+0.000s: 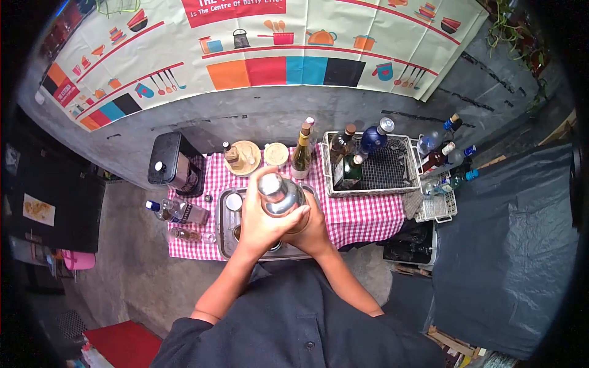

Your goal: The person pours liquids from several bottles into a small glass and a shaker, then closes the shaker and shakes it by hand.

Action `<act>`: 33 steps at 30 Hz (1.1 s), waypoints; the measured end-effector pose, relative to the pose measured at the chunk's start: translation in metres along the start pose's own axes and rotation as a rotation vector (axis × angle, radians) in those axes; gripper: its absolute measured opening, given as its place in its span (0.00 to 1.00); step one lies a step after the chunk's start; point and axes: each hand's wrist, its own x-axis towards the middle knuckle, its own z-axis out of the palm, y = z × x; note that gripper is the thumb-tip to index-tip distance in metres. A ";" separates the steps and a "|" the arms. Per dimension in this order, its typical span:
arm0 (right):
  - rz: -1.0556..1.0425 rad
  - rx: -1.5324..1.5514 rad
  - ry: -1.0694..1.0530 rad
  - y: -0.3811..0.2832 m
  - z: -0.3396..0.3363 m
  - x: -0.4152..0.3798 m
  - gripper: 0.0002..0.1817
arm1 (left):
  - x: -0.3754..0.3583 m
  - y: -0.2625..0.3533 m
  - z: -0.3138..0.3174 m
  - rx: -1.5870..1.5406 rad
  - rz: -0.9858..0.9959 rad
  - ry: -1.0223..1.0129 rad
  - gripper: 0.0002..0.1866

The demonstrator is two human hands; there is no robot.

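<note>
A silver cocktail shaker [281, 199] with its cap on is held up over the tray, tilted with the cap toward the camera. My left hand [259, 222] wraps round its left side, the thumb reaching up beside the cap. My right hand [315, 226] closes round the other side, its thumb lying across the shaker's shoulder. Beneath them is a metal tray [224, 216]. On it stands a small white-topped container [234, 202] left of my hands, and other items there are mostly hidden by my hands and wrists.
Behind the tray stand a wooden plate [253, 152] with a small bottle, and a tall dark bottle [302, 158]. A wire basket [392, 190] holding bottles is at the right. Several bottles [195, 213] and a black dispenser [169, 161] occupy the left side of the checked cloth [362, 214].
</note>
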 end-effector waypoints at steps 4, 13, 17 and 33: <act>-0.067 -0.101 0.091 -0.017 0.011 0.001 0.45 | 0.001 -0.003 -0.010 -0.155 -0.116 0.067 0.32; -0.127 -0.060 0.015 -0.035 0.036 -0.006 0.49 | -0.001 -0.008 -0.057 -0.485 0.036 -0.183 0.30; -0.024 0.051 -0.076 -0.035 0.050 -0.012 0.48 | -0.001 -0.019 -0.074 -0.564 0.089 -0.274 0.30; 0.151 0.417 -0.299 -0.051 0.117 -0.018 0.43 | 0.008 -0.043 -0.146 -0.912 0.094 -0.764 0.30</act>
